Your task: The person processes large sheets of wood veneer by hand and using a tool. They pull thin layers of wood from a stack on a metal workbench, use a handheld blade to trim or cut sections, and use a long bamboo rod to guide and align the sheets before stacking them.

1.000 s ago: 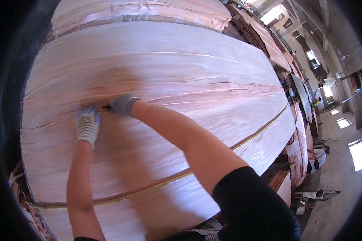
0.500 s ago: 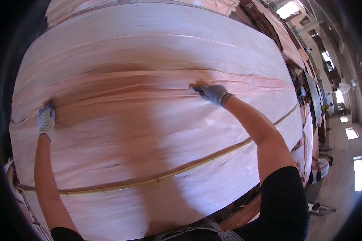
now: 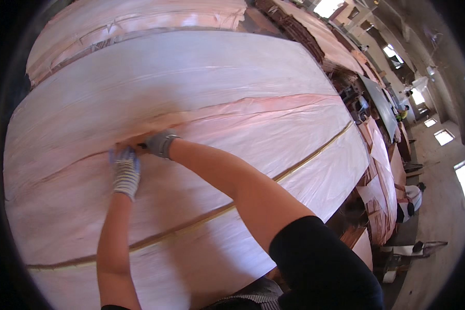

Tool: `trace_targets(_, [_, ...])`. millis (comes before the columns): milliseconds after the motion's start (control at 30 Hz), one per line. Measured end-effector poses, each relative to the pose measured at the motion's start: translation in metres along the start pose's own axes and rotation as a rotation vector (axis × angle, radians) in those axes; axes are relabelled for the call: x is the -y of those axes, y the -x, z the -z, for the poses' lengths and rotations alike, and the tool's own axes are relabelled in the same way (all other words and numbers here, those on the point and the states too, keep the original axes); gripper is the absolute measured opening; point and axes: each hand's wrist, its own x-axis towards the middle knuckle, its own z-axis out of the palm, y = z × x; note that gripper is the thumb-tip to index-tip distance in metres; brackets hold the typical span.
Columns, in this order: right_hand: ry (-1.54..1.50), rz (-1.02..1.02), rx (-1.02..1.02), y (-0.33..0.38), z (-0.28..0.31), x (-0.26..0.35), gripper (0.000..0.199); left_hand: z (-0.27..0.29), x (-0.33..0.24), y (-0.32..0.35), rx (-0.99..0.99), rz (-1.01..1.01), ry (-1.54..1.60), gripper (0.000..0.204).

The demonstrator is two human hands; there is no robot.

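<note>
Under my hands lies a broad, pale pink sheet that looks like wood veneer [image 3: 227, 134], with a rippled seam running across it. My left hand [image 3: 125, 170], in a white and blue striped glove, lies at this seam left of centre, fingers stretched forward and slightly blurred. Right beside it is my gloved grey right hand [image 3: 161, 143], its arm reaching across from the right. The fingers of that hand close on a small dark tool [image 3: 142, 146], whose exact kind is too blurred to make out. Reddish-brown veneer shows around the fingertips.
A yellowish-brown strip [image 3: 212, 213] crosses the sheet nearer to me. More pink veneer stacks stand beyond the far edge [image 3: 155, 20] and along the right [image 3: 380, 181]. A person [image 3: 412, 199] in a light top is farther off at the right, near a concrete floor [image 3: 444, 170].
My right hand has swept left along the seam with the dark tool, and my left hand has shifted right, so the two now meet. The view has turned somewhat.
</note>
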Motion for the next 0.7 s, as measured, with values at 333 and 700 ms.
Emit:
trace_targets(333, [0.123,0.016,0.242,0.104,0.021,-0.256,0.049,-0.012,0.002,0.008,-0.018,0.196,-0.006,0.025])
trace_targets(700, [0.261,0.051,0.010,0.190,-0.003,-0.439,0.038,0.033,-0.192,-0.094,0.177,0.544,-0.142,0.027])
